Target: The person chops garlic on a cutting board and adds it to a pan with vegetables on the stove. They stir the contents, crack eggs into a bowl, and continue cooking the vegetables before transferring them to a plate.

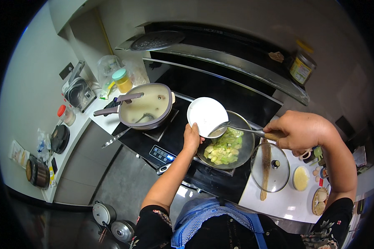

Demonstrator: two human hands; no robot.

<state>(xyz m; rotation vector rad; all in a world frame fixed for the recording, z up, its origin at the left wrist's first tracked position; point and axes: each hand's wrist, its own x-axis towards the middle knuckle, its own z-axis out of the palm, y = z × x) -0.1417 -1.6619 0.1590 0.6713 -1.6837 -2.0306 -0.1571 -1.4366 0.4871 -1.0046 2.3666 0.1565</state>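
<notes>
My left hand (192, 138) grips the near edge of a white bowl (206, 114), which is tilted over the left rim of a frying pan (249, 149). My right hand (294, 130) holds a metal spatula (247, 129) by its wooden handle. The spatula's blade is at the bowl's lower right edge, with a little liquid beside it. Sliced light-green vegetables (224, 147) lie in the pan below. To the left, a lidded pot (146, 105) stands on the hob, with pale liquid seen through its glass lid and a ladle handle (117, 137) sticking out.
On the right counter are a glass lid (282, 162), a wooden stick-like utensil (265, 174), a yellow-topped dish (301, 178) and a small basket (320, 201). A range hood (212, 59) overhangs the black hob. Jars and bags stand on the left counter; pots (104, 213) sit low at the bottom left.
</notes>
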